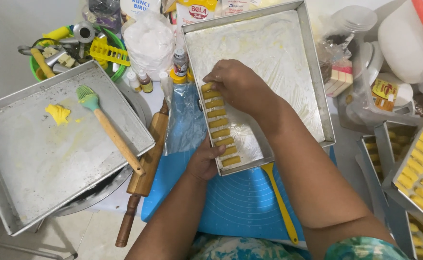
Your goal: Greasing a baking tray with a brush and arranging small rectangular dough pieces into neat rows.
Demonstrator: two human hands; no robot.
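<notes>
Laying dough sticks in a greased baking tray

The right hand (238, 84) pinches the top dough stick (206, 87) of a column along the tray (317, 91) (near its left wall). The left hand (204, 161) grips the tray's near corner. A brush (106, 126) lies on a second tray (38, 163), left.

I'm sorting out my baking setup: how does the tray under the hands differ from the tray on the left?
The middle tray holds a row of yellow dough pieces along its left wall; the left tray holds none, only a pastry brush and a yellow smear. The right hand and left hand touch the middle tray; no hand touches the left tray. The middle tray looks evenly greased, the left tray patchy. Both are rectangular metal.
</notes>
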